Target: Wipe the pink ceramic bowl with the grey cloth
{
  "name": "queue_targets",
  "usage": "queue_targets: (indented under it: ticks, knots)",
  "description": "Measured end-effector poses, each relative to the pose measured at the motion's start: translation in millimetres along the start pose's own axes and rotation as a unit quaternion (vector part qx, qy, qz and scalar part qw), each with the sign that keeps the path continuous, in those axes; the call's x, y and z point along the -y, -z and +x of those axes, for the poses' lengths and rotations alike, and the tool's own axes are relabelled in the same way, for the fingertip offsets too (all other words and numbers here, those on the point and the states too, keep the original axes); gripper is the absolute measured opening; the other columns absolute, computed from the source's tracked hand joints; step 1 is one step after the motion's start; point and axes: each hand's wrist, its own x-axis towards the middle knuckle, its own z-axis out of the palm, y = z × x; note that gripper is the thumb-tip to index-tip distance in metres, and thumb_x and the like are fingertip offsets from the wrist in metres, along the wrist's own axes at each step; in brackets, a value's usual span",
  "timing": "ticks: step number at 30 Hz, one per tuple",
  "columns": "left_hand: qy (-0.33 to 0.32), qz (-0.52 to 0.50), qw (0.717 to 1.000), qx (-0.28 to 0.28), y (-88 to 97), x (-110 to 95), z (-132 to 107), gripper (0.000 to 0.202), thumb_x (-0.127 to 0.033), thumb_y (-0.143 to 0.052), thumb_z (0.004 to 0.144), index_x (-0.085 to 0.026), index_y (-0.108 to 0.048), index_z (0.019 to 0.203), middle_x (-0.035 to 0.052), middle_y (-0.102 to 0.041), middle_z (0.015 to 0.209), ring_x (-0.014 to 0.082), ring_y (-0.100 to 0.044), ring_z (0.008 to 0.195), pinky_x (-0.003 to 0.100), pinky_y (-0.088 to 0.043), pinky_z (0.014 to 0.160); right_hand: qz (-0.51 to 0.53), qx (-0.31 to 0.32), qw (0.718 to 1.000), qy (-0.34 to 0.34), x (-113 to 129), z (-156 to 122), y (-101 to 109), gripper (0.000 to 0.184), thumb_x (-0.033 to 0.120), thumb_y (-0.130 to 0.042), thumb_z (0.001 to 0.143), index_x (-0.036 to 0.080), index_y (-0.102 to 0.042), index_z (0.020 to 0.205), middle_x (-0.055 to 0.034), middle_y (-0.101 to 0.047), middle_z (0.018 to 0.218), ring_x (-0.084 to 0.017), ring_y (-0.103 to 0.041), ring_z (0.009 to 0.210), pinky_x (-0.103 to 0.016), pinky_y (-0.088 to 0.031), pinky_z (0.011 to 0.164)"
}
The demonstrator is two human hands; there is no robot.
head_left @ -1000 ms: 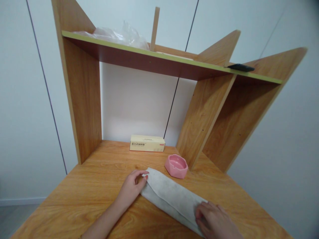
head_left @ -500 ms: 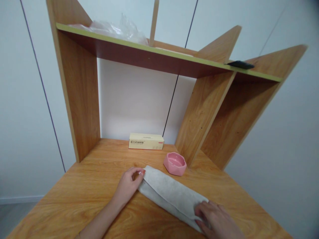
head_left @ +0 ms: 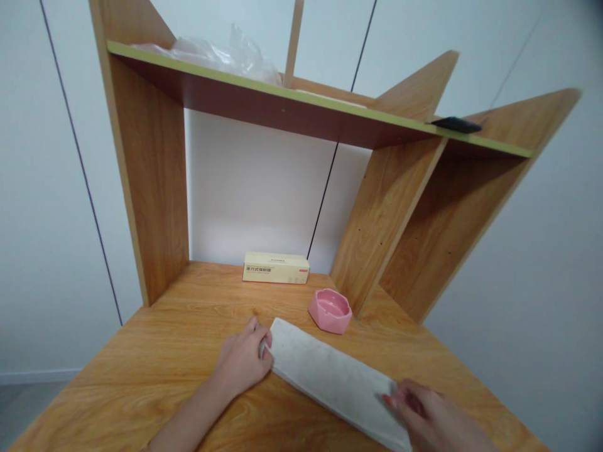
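Observation:
A pale grey cloth (head_left: 336, 380), folded into a long strip, lies slantwise on the wooden desk in the head view. My left hand (head_left: 245, 355) grips its far left end between thumb and curled fingers. At the near right end, my right hand (head_left: 431, 417) is closed at the cloth's edge, with thumb and fingertips pinched together there. The cloth's top layer looks flat, and part of its right end is hidden behind my right hand.
Just behind the cloth stands a pink faceted ashtray (head_left: 330, 311). A cream cling film box (head_left: 276, 268) sits farther back. A wooden shelf unit (head_left: 160, 182) rises around them, with a clear plastic bag (head_left: 226, 55) and a dark flat object (head_left: 456, 124) on its upper shelf.
The cloth's upper flap has come down over the lower layer, making a narrower strip. My left hand has turned and curled around the end; my right hand has shifted slightly right.

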Motion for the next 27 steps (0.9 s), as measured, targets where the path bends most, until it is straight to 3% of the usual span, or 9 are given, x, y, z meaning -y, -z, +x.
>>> queue_targets:
  ticks: [3, 8, 13, 16, 19, 23, 27]
  knots:
    - [-0.047, 0.006, 0.999, 0.002, 3.7, -8, -4, 0.024, -0.014, -0.043, 0.073, -0.022, -0.058, 0.091, 0.0045, -0.054, 0.094, 0.0157, -0.056, 0.067, 0.025, -0.038, 0.059, 0.002, -0.023, 0.997, -0.08, -12, 7, -5, 0.044, 0.063, -0.04, 0.071, 0.022, -0.053, 0.059, -0.0062, -0.064, 0.062, -0.023, -0.059, 0.062, -0.03, -0.037, 0.054]
    - [-0.225, -0.073, 0.967, 0.093, 3.1, -28, -18, 0.029, -0.022, -0.041, 0.082, -0.03, -0.054, 0.107, 0.0009, -0.057, 0.109, 0.0173, -0.057, 0.089, 0.024, -0.041, 0.076, 0.113, 0.016, 0.993, -0.039, -24, 21, -17, 0.04, 0.061, -0.046, 0.063, 0.023, -0.04, 0.052, -0.0018, -0.056, 0.053, -0.018, -0.053, 0.056, -0.026, -0.036, 0.052]
    - [-0.258, -0.055, 0.95, 0.167, -4.6, -37, -30, 0.034, -0.031, -0.047, 0.082, -0.032, -0.048, 0.116, -0.0039, -0.052, 0.122, 0.0214, -0.054, 0.102, 0.032, -0.039, 0.087, 0.239, 0.009, 0.97, -0.035, -15, 32, -6, 0.038, 0.057, -0.048, 0.058, 0.023, -0.031, 0.053, 0.0056, -0.038, 0.046, -0.011, -0.04, 0.046, -0.022, -0.03, 0.044]
    - [-0.256, -0.049, 0.948, 0.184, -7.0, -36, -30, 0.039, -0.031, -0.05, 0.08, -0.033, -0.045, 0.119, -0.005, -0.049, 0.126, 0.0225, -0.052, 0.105, 0.035, -0.038, 0.089, 0.289, -0.012, 0.957, -0.032, 10, 41, 13, 0.033, 0.05, -0.048, 0.06, 0.024, -0.029, 0.06, 0.009, -0.032, 0.046, -0.008, -0.033, 0.041, -0.02, -0.024, 0.04]
    - [-0.252, -0.064, 0.951, 0.167, -7.4, -36, -29, 0.039, -0.029, -0.052, 0.078, -0.034, -0.047, 0.116, -0.0054, -0.051, 0.123, 0.0217, -0.051, 0.106, 0.033, -0.037, 0.09, 0.286, -0.045, 0.957, 0.003, 50, 53, 30, 0.026, 0.041, -0.05, 0.059, 0.024, -0.03, 0.061, 0.0105, -0.029, 0.045, -0.007, -0.03, 0.041, -0.019, -0.021, 0.04]
    - [-0.235, -0.095, 0.961, 0.107, -7.7, -33, -26, 0.035, -0.018, -0.047, 0.076, -0.031, -0.052, 0.109, -0.0041, -0.057, 0.114, 0.0178, -0.055, 0.098, 0.027, -0.039, 0.083, 0.18, -0.086, 0.978, 0.061, 111, 70, 37, 0.016, 0.024, -0.049, 0.061, 0.022, -0.034, 0.057, 0.0084, -0.036, 0.046, -0.008, -0.037, 0.045, -0.019, -0.025, 0.044]
    - [-0.16, -0.138, 0.977, 0.023, -9.4, -19, -14, 0.03, -0.006, -0.037, 0.067, -0.022, -0.056, 0.083, 0.0002, -0.06, 0.083, 0.0153, -0.057, 0.073, 0.024, -0.041, 0.065, 0.044, -0.104, 0.99, 0.082, 165, 82, 25, 0.003, 0.021, -0.05, 0.065, 0.019, -0.048, 0.063, 0.0015, -0.056, 0.061, -0.012, -0.05, 0.058, -0.021, -0.028, 0.05]
